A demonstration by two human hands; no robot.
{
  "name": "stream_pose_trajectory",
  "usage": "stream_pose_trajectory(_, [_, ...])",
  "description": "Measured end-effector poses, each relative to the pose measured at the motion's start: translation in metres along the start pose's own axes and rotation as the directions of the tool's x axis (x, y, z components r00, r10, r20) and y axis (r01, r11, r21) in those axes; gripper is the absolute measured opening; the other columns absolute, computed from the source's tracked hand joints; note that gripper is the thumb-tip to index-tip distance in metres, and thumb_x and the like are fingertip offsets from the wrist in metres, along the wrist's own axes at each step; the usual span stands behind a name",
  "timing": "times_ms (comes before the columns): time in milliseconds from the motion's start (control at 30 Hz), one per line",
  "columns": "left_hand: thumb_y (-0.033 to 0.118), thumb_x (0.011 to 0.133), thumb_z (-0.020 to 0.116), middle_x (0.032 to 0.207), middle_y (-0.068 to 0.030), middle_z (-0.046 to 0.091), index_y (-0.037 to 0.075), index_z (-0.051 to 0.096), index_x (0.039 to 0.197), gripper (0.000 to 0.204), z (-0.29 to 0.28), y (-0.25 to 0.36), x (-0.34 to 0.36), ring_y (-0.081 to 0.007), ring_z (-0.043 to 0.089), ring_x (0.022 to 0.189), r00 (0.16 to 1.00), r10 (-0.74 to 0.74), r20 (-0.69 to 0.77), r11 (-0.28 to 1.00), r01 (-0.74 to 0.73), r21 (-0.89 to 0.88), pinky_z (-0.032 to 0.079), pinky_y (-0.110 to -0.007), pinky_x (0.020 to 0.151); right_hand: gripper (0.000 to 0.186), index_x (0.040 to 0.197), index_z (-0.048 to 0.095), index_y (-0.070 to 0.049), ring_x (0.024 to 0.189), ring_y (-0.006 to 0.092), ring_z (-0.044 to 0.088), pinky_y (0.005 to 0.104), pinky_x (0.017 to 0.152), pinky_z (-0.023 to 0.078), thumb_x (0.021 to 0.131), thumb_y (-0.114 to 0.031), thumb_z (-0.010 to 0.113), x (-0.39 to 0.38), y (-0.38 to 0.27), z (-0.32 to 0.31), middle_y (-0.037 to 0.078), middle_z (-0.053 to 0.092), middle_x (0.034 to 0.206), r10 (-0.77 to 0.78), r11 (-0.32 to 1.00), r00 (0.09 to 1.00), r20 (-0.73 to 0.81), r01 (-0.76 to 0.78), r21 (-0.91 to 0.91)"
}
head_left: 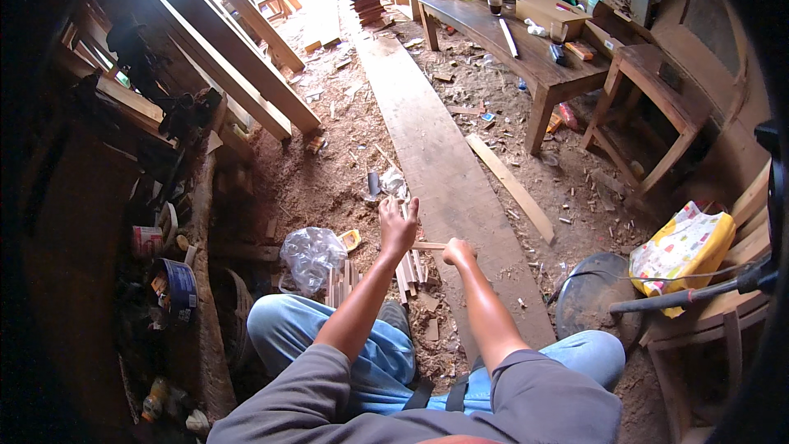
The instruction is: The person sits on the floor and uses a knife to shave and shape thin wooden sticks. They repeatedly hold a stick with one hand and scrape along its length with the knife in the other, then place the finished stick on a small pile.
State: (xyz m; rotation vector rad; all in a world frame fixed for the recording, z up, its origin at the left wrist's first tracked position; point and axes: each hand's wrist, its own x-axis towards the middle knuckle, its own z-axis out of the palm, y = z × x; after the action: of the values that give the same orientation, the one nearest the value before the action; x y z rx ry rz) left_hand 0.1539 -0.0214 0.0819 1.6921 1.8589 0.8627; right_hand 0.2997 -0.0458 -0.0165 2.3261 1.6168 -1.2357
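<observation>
My left hand (398,225) is raised over a bundle of thin wooden strips (411,275), fingers apart and slightly curled, with nothing clearly in it. Just to its right, my right hand (458,251) is closed on a thin wooden stick (430,246), held crosswise with its left end near my left wrist. More short strips (341,284) lie by a crumpled clear plastic bag (311,256) between my knees and to the left.
A long board (411,115) runs over the shaving-strewn ground. A loose slat (509,187), a cluttered wooden table (534,66), a stool (641,99) and a chair with a yellow bag (682,255) stand at right. Leaning planks (230,57) and tubs (173,288) line the left.
</observation>
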Motion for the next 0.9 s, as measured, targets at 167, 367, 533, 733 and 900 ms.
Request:
stream_pose_trajectory(167, [0.064,0.092,0.046,0.148,-0.0271,0.027,-0.006,0.05,0.131,0.081,-0.001,-0.01,0.005,-0.0396,0.032,0.137,0.999,-0.036,0.026,0.981,0.031,0.193,0.035,-0.054,0.109,0.034,0.114,0.069,-0.007,0.114,0.0308,0.063,0.0467,0.091,0.052,0.082,-0.019,0.065,-0.001,-0.005,0.001,0.018,0.066,0.12,0.038,0.998,0.999,-0.028,-0.037,0.045])
stream_pose_trajectory(367, [0.064,0.091,0.048,0.144,-0.0308,0.032,-0.006,0.044,0.137,0.084,-0.003,-0.017,0.003,-0.0419,0.038,0.133,0.997,-0.071,0.006,0.993,0.07,0.092,0.035,-0.05,0.109,0.034,0.117,0.068,-0.008,0.116,0.0291,0.062,0.0428,0.093,0.051,0.085,-0.019,0.062,-0.008,-0.011,0.007,0.016,0.065,0.123,0.052,0.998,0.998,-0.02,-0.051,0.042])
stream_pose_trajectory(533, [0.064,0.092,0.046,0.144,-0.0314,0.031,-0.006,0.042,0.139,0.084,0.001,-0.007,-0.004,-0.0426,0.038,0.133,0.998,-0.064,0.013,0.995,0.063,0.075,0.033,-0.048,0.111,0.034,0.12,0.066,-0.009,0.118,0.0293,0.061,0.0428,0.095,0.051,0.087,-0.017,0.06,-0.003,0.0,0.013,0.015,0.064,0.123,0.074,0.994,0.995,-0.062,-0.069,0.081])
stream_pose_trajectory(733, [0.058,0.094,0.048,0.143,-0.0318,0.032,-0.004,0.055,0.124,0.07,0.0,0.006,-0.003,-0.0441,0.04,0.131,1.0,0.018,0.022,0.998,-0.019,0.067,0.035,-0.049,0.109,0.036,0.122,0.064,-0.011,0.119,0.0313,0.059,0.0434,0.097,0.049,0.087,-0.015,0.058,0.012,0.019,0.015,0.017,0.062,0.126,0.036,0.997,0.999,-0.01,-0.035,0.069])
stream_pose_trajectory(900, [0.056,0.094,0.05,0.14,-0.0335,0.035,-0.004,0.058,0.118,0.066,0.005,0.007,-0.006,-0.0436,0.04,0.131,0.997,0.083,-0.004,0.996,-0.083,0.031,0.035,-0.049,0.108,0.035,0.121,0.065,-0.011,0.119,0.0313,0.059,0.0437,0.097,0.048,0.088,-0.016,0.057,0.02,0.024,0.016,0.016,0.062,0.126,0.068,0.992,0.997,-0.04,-0.063,0.113])
